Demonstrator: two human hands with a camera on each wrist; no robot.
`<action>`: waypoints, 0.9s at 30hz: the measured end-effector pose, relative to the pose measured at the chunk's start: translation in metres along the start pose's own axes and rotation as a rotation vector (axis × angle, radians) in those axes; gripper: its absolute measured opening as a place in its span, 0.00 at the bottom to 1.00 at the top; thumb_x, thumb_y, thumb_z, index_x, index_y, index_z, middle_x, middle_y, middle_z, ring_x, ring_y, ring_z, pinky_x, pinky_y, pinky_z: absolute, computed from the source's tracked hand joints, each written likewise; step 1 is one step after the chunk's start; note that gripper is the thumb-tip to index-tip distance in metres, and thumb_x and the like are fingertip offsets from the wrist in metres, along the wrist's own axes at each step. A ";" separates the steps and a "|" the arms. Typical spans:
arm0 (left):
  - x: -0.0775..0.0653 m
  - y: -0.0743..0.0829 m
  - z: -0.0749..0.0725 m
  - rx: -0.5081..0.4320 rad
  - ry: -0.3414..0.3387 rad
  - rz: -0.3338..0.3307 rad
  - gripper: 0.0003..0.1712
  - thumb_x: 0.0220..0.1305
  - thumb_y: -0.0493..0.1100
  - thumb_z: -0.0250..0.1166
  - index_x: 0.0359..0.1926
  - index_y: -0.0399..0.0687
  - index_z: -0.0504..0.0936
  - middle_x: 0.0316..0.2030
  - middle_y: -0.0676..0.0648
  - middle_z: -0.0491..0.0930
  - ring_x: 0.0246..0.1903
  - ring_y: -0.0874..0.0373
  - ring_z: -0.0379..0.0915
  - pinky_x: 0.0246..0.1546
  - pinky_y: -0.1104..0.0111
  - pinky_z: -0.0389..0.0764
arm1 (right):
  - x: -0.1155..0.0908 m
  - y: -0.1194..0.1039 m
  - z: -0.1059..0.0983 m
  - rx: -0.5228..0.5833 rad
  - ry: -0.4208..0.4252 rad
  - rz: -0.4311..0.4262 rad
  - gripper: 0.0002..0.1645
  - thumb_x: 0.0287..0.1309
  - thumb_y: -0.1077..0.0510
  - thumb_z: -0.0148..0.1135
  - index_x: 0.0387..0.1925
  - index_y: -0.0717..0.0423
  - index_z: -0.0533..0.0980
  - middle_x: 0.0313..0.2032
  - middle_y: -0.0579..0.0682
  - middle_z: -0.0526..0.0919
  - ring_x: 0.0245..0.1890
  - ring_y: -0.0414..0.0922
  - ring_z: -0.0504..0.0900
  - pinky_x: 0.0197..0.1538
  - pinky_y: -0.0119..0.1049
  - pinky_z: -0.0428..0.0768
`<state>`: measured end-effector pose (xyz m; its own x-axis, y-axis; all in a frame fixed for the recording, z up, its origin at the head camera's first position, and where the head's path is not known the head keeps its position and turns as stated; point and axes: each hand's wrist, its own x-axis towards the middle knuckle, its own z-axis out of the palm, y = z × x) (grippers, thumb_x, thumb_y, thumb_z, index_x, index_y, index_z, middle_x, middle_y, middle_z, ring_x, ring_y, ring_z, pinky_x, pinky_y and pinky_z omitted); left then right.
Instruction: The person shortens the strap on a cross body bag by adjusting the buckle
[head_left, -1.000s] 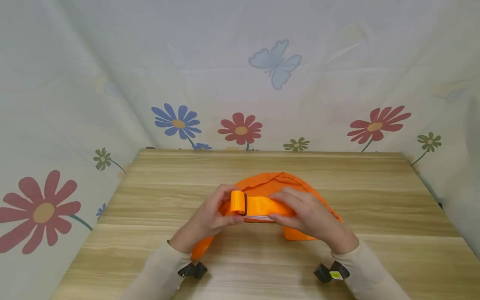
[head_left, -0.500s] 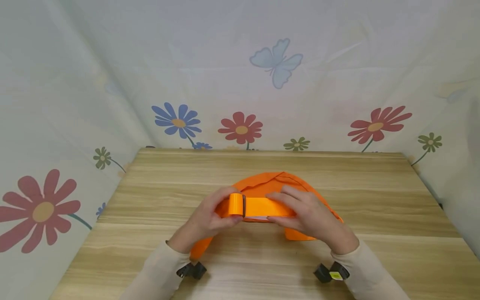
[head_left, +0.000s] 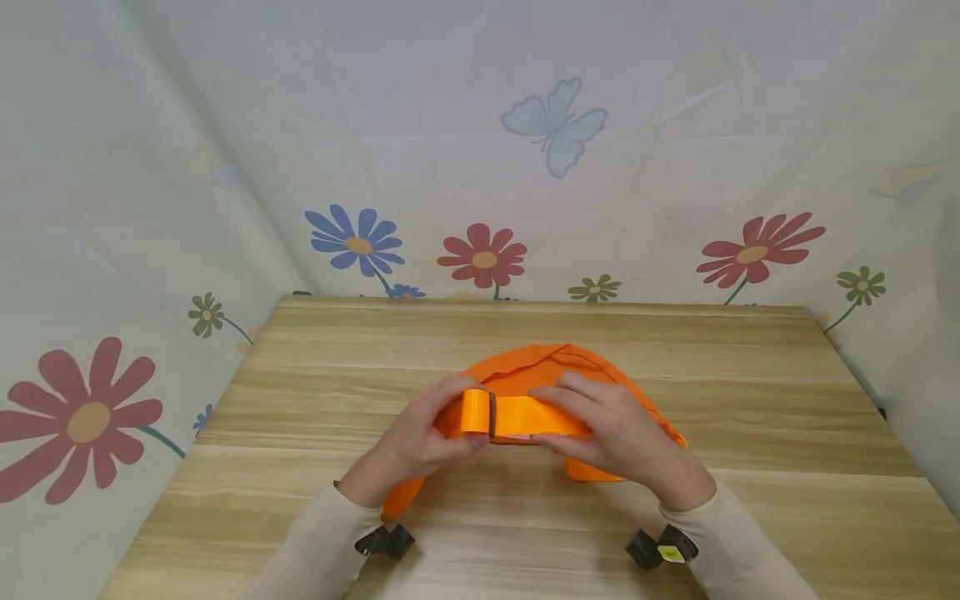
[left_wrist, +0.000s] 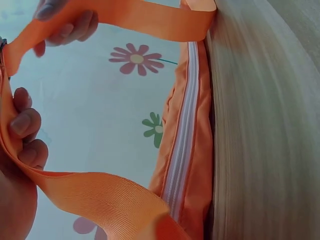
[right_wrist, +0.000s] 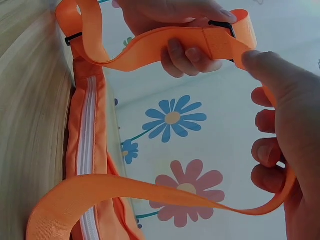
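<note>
An orange fabric bag point(head_left: 517, 367) with a white zipper point(left_wrist: 185, 125) lies on the table, its wide orange strap point(head_left: 521, 415) raised above it. My left hand point(head_left: 420, 429) pinches the strap at a folded loop, beside a black slider buckle point(head_left: 492, 414). From the other side, my right hand point(head_left: 611, 421) holds the strap between thumb and fingers. In the right wrist view the strap passes through the slider next to the left hand point(right_wrist: 175, 25), and the right hand point(right_wrist: 295, 115) curls round another stretch. A second black slider point(right_wrist: 74, 38) sits by the bag's end.
The wood-grain table point(head_left: 712, 375) extends on both sides of the bag. A pale curtain point(head_left: 420, 133) printed with flowers and a butterfly stands behind and beside it. Small black wrist devices point(head_left: 397, 542) show below both hands.
The strap and its slider have come slightly lower, covering more of the white zipper. My right fingertips have shifted a little left along the strap. Both hands keep their hold.
</note>
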<state>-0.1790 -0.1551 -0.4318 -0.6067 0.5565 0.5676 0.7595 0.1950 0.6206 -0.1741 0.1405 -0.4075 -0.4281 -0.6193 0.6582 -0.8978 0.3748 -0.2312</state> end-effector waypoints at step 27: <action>0.002 0.001 0.008 -0.092 0.001 0.052 0.28 0.70 0.43 0.74 0.62 0.45 0.71 0.46 0.43 0.78 0.43 0.55 0.77 0.45 0.66 0.87 | 0.001 -0.001 -0.001 -0.037 -0.007 -0.036 0.26 0.71 0.37 0.69 0.56 0.53 0.84 0.37 0.43 0.81 0.27 0.37 0.75 0.34 0.23 0.77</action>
<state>-0.1778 -0.1473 -0.4345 -0.5673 0.5633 0.6007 0.7651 0.0907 0.6375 -0.1732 0.1403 -0.4054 -0.3961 -0.6376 0.6608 -0.9084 0.3770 -0.1808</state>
